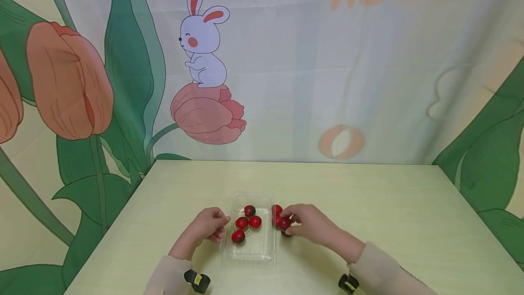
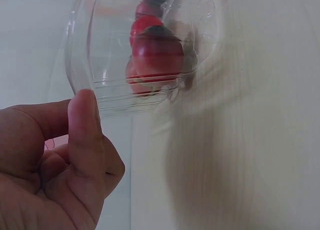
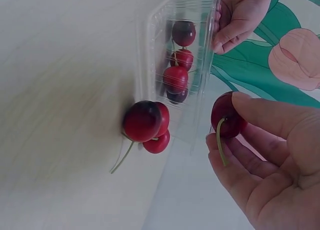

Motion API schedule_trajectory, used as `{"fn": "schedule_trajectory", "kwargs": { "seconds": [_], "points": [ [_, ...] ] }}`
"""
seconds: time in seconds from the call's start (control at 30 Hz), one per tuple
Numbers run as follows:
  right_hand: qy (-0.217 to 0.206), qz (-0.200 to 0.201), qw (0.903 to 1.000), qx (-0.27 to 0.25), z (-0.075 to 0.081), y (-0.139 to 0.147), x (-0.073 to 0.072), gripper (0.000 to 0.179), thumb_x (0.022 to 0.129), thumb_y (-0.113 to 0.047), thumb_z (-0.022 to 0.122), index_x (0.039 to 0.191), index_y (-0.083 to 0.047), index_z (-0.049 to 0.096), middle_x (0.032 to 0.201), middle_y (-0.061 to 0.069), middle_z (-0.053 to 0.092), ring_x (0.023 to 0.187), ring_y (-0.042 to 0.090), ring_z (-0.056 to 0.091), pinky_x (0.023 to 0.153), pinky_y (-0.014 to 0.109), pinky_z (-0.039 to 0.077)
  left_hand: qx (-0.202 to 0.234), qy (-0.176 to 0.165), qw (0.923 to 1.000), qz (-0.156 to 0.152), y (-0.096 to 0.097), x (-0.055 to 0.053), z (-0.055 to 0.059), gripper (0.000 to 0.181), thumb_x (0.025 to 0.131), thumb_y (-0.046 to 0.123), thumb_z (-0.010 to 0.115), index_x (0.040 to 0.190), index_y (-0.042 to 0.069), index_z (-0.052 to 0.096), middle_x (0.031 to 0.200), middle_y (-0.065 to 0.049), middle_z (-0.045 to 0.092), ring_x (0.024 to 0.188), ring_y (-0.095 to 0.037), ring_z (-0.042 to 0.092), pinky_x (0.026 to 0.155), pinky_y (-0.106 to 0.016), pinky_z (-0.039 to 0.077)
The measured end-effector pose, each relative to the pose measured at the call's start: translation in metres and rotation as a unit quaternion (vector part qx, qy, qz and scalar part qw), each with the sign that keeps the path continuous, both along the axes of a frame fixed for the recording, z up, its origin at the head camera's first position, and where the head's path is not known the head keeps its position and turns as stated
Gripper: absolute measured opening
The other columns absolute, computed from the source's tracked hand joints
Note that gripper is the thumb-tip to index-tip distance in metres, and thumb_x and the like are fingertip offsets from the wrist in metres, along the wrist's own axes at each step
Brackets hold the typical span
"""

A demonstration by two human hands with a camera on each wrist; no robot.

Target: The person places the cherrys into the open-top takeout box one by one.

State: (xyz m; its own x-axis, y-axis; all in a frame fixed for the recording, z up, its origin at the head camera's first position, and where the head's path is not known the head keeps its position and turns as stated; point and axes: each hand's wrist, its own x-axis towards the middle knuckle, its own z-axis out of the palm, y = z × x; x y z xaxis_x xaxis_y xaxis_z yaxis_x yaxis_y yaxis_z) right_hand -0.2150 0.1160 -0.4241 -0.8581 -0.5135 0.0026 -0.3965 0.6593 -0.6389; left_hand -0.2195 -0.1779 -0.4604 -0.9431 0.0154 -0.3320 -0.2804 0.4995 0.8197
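A clear plastic box [image 1: 262, 248] stands on the table with several dark red cherries [image 1: 255, 221] inside. My left hand [image 1: 209, 225] pinches its left rim between thumb and fingers; the left wrist view shows the thumb [image 2: 84, 115] against the clear edge. Just beyond the box's right wall, my right hand [image 1: 309, 223] holds one cherry [image 3: 225, 112] between thumb and fingertips, its green stem hanging down. Beneath and beside that hand, a small cluster of cherries [image 3: 142, 121] lies on the table, close to the box wall. One of them has a stem pointing outward.
The pale wooden table [image 1: 368, 195] reaches back to a printed cloth [image 1: 286, 81] with a rabbit and tulips. Both sleeves carry black wrist-worn devices, one at the left wrist [image 1: 198, 281] and one at the right [image 1: 348, 283].
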Motion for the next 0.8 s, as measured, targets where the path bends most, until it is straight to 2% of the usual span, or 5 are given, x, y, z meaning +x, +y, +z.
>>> {"fn": "schedule_trajectory", "kwargs": {
  "seconds": [0.33, 0.5, 0.6, 0.7, 0.8],
  "points": [
    [-0.006, 0.005, 1.0000, 0.000, 0.010, -0.012, -0.002, 0.029, 0.086, -0.004, 0.079, 0.115, -0.003, 0.073, 0.110, 0.009, 0.075, 0.098, 0.028, 0.069, 0.086, 0.040, 0.058, -0.001, 0.002, 1.0000, 0.002, 0.001, 0.000, 0.001, 0.019, 0.103, 0.015, 0.060, 0.089, 0.003, 0.055, 0.069, -0.002, 0.050, 0.054, -0.011, 0.051, 0.050, -0.020, 0.055],
    [-0.004, 0.013, 0.9999, -0.003, 0.010, -0.017, -0.005, 0.032, 0.087, -0.003, 0.078, 0.118, -0.001, 0.072, 0.121, 0.013, 0.074, 0.102, 0.027, 0.070, 0.092, 0.046, 0.059, 0.006, 0.005, 1.0000, 0.000, 0.000, 0.001, 0.001, 0.020, 0.103, 0.014, 0.060, 0.087, 0.003, 0.055, 0.067, -0.002, 0.049, 0.053, -0.010, 0.051, 0.049, -0.019, 0.054],
    [-0.003, 0.024, 0.9997, -0.008, 0.009, -0.020, -0.006, 0.033, 0.087, -0.003, 0.077, 0.120, 0.001, 0.071, 0.121, 0.015, 0.074, 0.103, 0.026, 0.070, 0.095, 0.050, 0.058, 0.006, 0.006, 1.0000, 0.000, 0.000, 0.001, 0.002, 0.019, 0.102, 0.013, 0.060, 0.087, 0.003, 0.055, 0.067, -0.002, 0.049, 0.052, -0.010, 0.050, 0.048, -0.019, 0.053],
    [-0.004, 0.029, 0.9995, -0.011, 0.008, -0.023, -0.008, 0.033, 0.087, -0.003, 0.078, 0.120, 0.000, 0.071, 0.116, 0.013, 0.074, 0.100, 0.024, 0.069, 0.094, 0.049, 0.059, 0.006, 0.006, 1.0000, -0.001, 0.001, 0.002, 0.002, 0.020, 0.103, 0.014, 0.060, 0.087, 0.003, 0.055, 0.067, -0.002, 0.049, 0.052, -0.010, 0.050, 0.049, -0.019, 0.054],
    [-0.005, 0.034, 0.9994, -0.010, 0.008, -0.028, -0.009, 0.034, 0.087, -0.003, 0.078, 0.121, 0.000, 0.071, 0.115, 0.012, 0.074, 0.096, 0.020, 0.066, 0.089, 0.042, 0.059, 0.006, 0.007, 1.0000, -0.002, 0.001, 0.001, 0.002, 0.020, 0.103, 0.014, 0.060, 0.087, 0.003, 0.055, 0.067, -0.002, 0.049, 0.052, -0.010, 0.051, 0.049, -0.019, 0.054]
  ]
}}
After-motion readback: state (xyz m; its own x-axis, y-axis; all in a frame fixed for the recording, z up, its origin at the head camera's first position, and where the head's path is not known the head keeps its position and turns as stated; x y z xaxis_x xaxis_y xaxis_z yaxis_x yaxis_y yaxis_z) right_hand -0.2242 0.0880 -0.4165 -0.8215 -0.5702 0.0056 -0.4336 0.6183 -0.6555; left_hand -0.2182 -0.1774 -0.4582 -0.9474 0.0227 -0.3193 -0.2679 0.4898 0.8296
